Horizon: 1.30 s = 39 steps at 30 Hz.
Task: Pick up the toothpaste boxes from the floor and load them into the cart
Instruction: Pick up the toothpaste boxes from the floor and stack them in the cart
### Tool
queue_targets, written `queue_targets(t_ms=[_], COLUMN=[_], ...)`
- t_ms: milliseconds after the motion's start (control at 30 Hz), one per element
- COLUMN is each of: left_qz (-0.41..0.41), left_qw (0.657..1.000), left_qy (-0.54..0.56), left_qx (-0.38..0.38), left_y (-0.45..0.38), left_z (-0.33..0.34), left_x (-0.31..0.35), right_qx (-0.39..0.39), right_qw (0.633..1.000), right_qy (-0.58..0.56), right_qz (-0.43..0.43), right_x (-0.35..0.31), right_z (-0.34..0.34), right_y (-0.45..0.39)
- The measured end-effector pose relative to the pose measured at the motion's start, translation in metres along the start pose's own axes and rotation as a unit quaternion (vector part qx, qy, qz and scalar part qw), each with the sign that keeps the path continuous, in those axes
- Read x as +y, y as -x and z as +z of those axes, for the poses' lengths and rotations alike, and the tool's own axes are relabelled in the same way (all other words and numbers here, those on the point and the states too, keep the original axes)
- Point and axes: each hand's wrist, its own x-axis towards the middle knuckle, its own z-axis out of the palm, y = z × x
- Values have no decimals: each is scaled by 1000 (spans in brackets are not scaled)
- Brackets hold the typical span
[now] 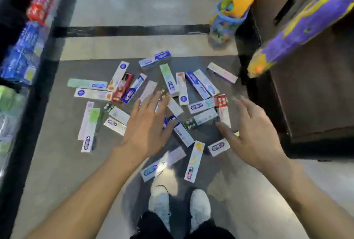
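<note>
I'm looking straight down at the toothpaste boxes (172,104), scattered flat on the floor (57,162) just ahead of my shoes (180,206), their long axes pointing every which way. My left hand (147,123) hangs over the middle of the pile, palm down, fingers straight and spread, holding nothing; I can't tell whether it touches the boxes beneath. My right hand (252,133) hovers over the pile's right edge, fingers loosely fanned, thumb reaching inward, also empty. The nearest candidates, as I judge it, are the dark green-ended box (201,119) lying crosswise between my hands and the white box (183,134) by my left thumb. No cart is identifiable from here; a dark cabinet (316,95) stands at right.
</note>
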Motion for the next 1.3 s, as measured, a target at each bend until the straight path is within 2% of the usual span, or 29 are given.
queue_targets(t_ms=[133,233,433,533,600,700,833,933,1100,1300], left_qz=[16,20,56,93,89,55,3,-11,-79,-150], left_qw=[1000,1000,998,995,994,993,988,986,974,958], left_qy=[2,12,24,15,23,57,91,71,81,191], left_qx=[4,-2,-25,-43,-52,-91,-124,-151,-195,-154], left_y=[-2,0,10,26,39,57,66,62,53,57], left_z=[156,249,357,377,384,394,409,419,413,409], left_x=[-34,-56,-78,-80,-80,-75,-73,-72,-68,-55], right_qx=[-2,-4,-34,-72,-99,-152,-114,-120,-139,-135], right_qw=[1000,1000,999,997,995,986,966,943,912,892], right_qy=[0,3,-2,3,13,-21,-142,-193,-214,-245], right_qz=[1,-22,-23,-7,3,71,182,243,321,355], right_x=[38,65,95,94,92,89,90,89,75,79], right_z=[156,251,358,382,388,393,415,434,442,447], right_y=[7,10,14,28,36,56,79,78,68,62])
